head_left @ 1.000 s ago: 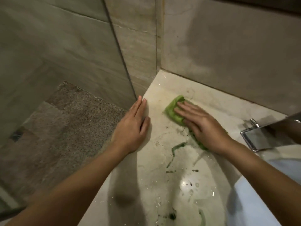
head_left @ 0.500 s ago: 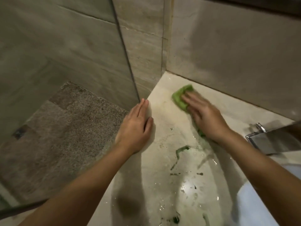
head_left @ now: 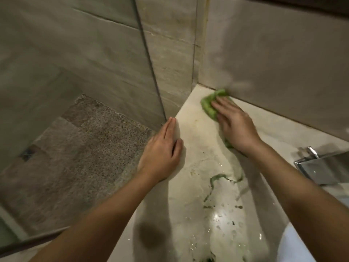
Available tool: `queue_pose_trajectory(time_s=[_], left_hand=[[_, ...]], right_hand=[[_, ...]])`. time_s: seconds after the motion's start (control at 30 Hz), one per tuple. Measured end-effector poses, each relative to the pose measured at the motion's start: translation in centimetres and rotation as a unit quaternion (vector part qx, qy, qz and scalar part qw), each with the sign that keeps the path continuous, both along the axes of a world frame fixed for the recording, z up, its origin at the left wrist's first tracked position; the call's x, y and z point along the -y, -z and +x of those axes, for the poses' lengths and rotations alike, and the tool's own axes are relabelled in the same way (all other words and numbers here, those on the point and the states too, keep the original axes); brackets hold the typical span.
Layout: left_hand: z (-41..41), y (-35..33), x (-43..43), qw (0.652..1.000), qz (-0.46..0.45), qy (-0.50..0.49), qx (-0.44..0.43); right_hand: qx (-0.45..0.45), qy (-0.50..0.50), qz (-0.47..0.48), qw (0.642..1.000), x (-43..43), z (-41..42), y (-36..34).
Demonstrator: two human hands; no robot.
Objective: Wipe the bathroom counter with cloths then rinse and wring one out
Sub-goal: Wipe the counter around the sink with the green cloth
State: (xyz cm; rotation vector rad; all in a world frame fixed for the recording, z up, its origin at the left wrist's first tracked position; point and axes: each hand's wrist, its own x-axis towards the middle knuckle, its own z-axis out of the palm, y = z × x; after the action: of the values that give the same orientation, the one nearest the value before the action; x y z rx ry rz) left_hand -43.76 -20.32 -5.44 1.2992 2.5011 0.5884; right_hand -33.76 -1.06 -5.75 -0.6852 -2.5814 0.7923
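A green cloth (head_left: 208, 104) lies on the pale stone counter (head_left: 190, 148), pushed up against the back wall near the corner. My right hand (head_left: 234, 123) presses flat on the cloth with straight fingers, covering most of it. My left hand (head_left: 162, 150) rests flat on the counter's left edge, fingers straight, holding nothing. Green liquid streaks (head_left: 217, 178) and water drops mark the wet counter nearer to me.
A chrome faucet (head_left: 321, 167) stands at the right by the white basin (head_left: 302, 242). A glass shower panel (head_left: 149, 59) meets the counter's left edge, with the speckled shower floor (head_left: 75, 157) below. Tiled walls close the back and the corner.
My right hand has slid the green cloth away from me across the counter to the back wall. My left hand has stayed on the counter's edge.
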Motion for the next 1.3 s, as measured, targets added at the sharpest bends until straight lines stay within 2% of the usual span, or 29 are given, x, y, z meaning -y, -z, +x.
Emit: queue_pose_trajectory(time_s=[0.1, 0.2, 0.27, 0.33, 0.4, 0.47, 0.57, 0.63, 0.7, 0.83, 0.9, 1.0, 1.1, 1.17, 1.3], left_hand=[[-0.1, 0.2, 0.1, 1.0, -0.001, 0.0, -0.004], [-0.2, 0.2, 0.3, 1.0, -0.004, -0.002, -0.001], [-0.1, 0.0, 0.2, 1.0, -0.008, 0.001, 0.0], [0.0, -0.2, 0.1, 1.0, -0.011, -0.001, 0.001], [0.1, -0.2, 0.0, 1.0, -0.008, -0.003, -0.007], [0.1, 0.0, 0.0, 1.0, 0.002, 0.0, -0.001], [-0.1, 0.1, 0.3, 0.999, 0.041, -0.01, 0.033], [-0.2, 0.2, 0.4, 0.996, 0.073, -0.034, 0.047], [0.0, 0.2, 0.4, 0.995, 0.078, -0.051, 0.042], [0.2, 0.2, 0.3, 0.993, 0.093, -0.062, 0.036], [0.3, 0.1, 0.4, 0.992, 0.098, -0.072, 0.021], [0.6, -0.8, 2.5, 0.993, 0.075, -0.09, -0.023], [1.4, -0.9, 6.2, 0.995, 0.024, -0.092, 0.038], [1.8, -0.6, 7.5, 0.995, -0.002, -0.071, 0.072], [1.4, 0.2, 7.1, 0.996, -0.015, -0.07, 0.049]], right_hand=[[-0.006, -0.032, -0.023, 0.999, 2.7, -3.4, 0.0], [0.013, -0.106, -0.04, 0.993, 5.6, 0.7, 0.0], [0.012, -0.116, -0.047, 0.992, 5.5, 4.9, -0.2], [0.008, -0.064, -0.031, 0.997, 3.1, 6.3, -0.4], [0.008, 0.003, -0.015, 1.0, 1.0, 4.0, -0.2], [0.002, 0.019, -0.017, 1.0, 1.5, 0.9, -0.2], [-0.008, -0.053, -0.03, 0.998, 6.5, 1.1, -0.1], [0.001, -0.111, -0.029, 0.993, 9.0, 4.9, -0.1], [0.002, -0.129, -0.041, 0.991, 8.7, 7.8, -0.7], [-0.006, -0.007, -0.029, 1.0, 4.6, 4.1, -0.4], [-0.001, 0.003, -0.031, 0.999, 5.8, 1.1, -0.2], [-0.013, -0.105, -0.012, 0.994, 9.8, 2.0, -0.1], [0.001, -0.144, -0.038, 0.989, 10.1, 6.8, -0.6], [0.001, -0.124, -0.045, 0.991, 8.7, 7.6, -0.9], [-0.013, -0.044, -0.03, 0.998, 8.1, 1.4, -0.5]])
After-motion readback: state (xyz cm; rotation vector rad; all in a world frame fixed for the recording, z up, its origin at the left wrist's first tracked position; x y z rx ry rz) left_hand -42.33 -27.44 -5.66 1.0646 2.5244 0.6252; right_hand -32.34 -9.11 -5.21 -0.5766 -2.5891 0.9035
